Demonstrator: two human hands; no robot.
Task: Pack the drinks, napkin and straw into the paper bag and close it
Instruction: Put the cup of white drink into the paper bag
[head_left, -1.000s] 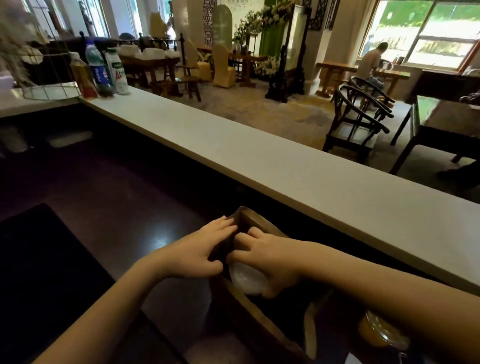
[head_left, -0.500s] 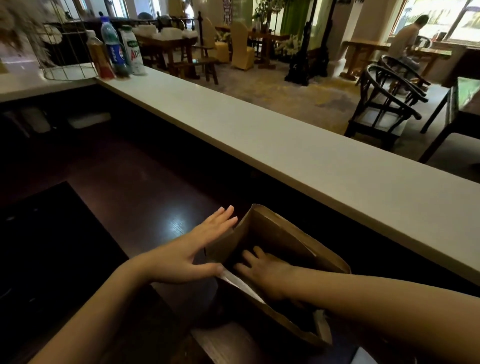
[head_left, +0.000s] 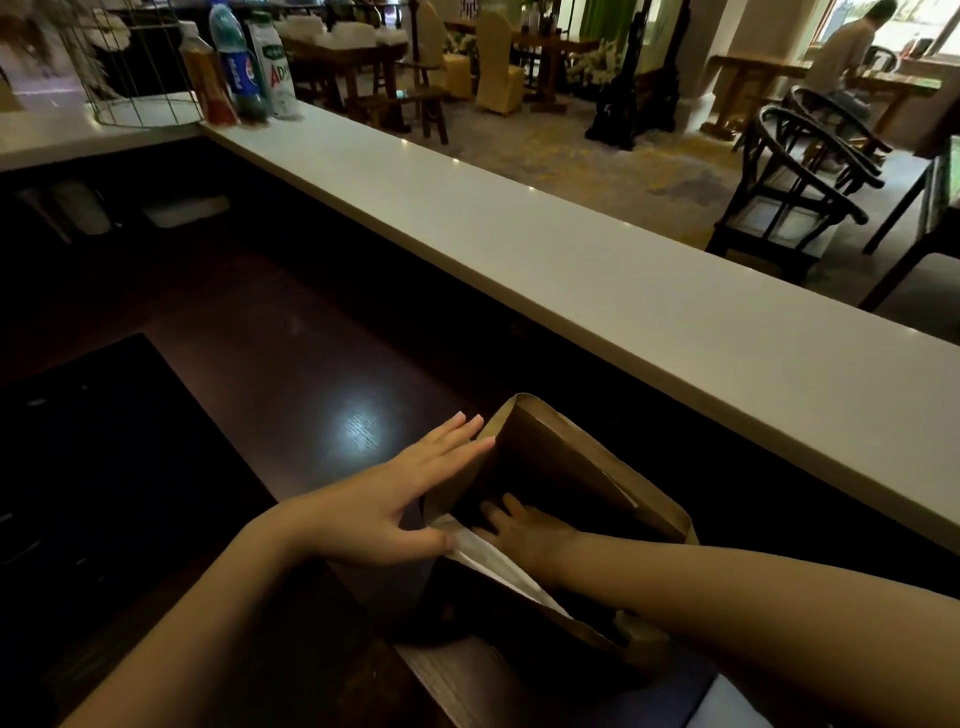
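The brown paper bag (head_left: 561, 457) stands open on the dark wooden worktop (head_left: 291, 364), just below the pale counter. My left hand (head_left: 395, 499) lies flat against the bag's left outer wall, fingers straight, thumb at the near rim. My right hand (head_left: 524, 530) is down inside the bag with its fingers spread, and I see nothing gripped in it. A white sheet (head_left: 493, 564), perhaps the napkin, lies along the inside of the near wall. The drinks and the straw are hidden; the bag's inside is dark.
A long pale counter (head_left: 597, 270) runs diagonally behind the bag. Three bottles (head_left: 244, 67) and a wire basket (head_left: 145, 62) stand at its far left end. Beyond it are dark chairs (head_left: 795, 187), tables and a seated person (head_left: 847, 47). A pale item (head_left: 727, 701) shows at the bottom right.
My right hand, which held a lidded cup at the bag's mouth, has gone down inside the bag. My left hand has flattened against the bag's side. The view has tilted down slightly.
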